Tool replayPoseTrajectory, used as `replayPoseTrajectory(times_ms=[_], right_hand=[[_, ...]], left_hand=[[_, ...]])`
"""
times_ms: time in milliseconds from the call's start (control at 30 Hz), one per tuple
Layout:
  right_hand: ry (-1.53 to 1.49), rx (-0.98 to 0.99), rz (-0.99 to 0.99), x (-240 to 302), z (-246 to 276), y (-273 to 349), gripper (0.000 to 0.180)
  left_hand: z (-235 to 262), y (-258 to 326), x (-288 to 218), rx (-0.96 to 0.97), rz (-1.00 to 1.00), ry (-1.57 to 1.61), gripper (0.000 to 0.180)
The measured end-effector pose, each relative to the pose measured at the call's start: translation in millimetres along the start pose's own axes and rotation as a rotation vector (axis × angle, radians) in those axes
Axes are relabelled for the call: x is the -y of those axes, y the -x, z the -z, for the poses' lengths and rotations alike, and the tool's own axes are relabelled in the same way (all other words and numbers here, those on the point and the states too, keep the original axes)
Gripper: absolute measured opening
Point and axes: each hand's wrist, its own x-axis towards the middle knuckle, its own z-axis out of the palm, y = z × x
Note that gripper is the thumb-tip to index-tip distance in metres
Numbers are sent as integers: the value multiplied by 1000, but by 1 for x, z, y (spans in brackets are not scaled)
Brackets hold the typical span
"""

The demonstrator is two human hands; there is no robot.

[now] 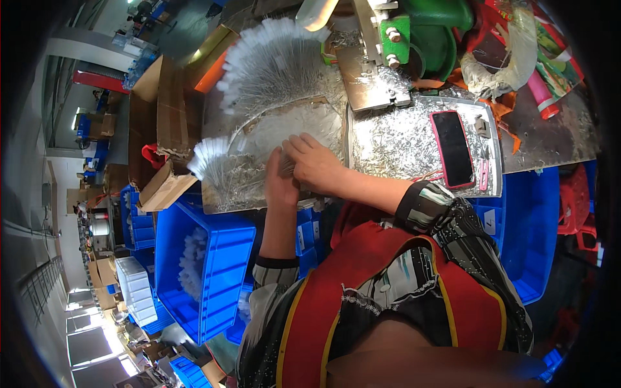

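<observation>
My left hand (283, 183) is upright over the workbench (310, 116), its fingers pressed close together. From the right my right hand (315, 163) meets it, fingers bent over the left fingertips. Both hands are closed; thin wire-like lines show between them, but what they hold is mostly hidden. Beyond the hands lies a large fanned pile of thin wire brushes (275, 68) with white bristle tips. A smaller bunch of such brushes (217, 161) rests left of my left hand, white ends pointing left.
Right of my hands, a metal tray (388, 139) full of shiny scraps carries a phone (455, 149). A green machine (443, 29) with a steel block (375, 81) stands behind. Cardboard boxes (174, 110) flank the left; blue bins (223, 278) stand below the bench edge.
</observation>
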Motion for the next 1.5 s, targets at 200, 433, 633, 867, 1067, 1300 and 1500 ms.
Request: replayPoseTrajectory(times_ms=[200,433,633,867,1067,1300,1500], right_hand=[[-105,-44,-62,0,36,-21,26],[-333,-395,49,12,129,-93,31],[25,-110,23,-10,93,-84,31],[149,-92,10,-33,100,-84,20],[21,-156,-22,-32,120,-82,20],[-8,-463,-49,-30,145,-35,25],[227,-109,-321,-56,110,1,40]], left_hand=[[-16,4,-35,153,-149,-319,27],[-41,-24,-71,370,-331,-644,23],[-103,-56,-38,458,-262,-752,21],[-127,-46,-40,545,-182,-871,20],[-134,-43,-60,556,-150,-975,18],[-135,-29,-63,574,0,-365,15],[-113,-57,24,473,140,40,17]])
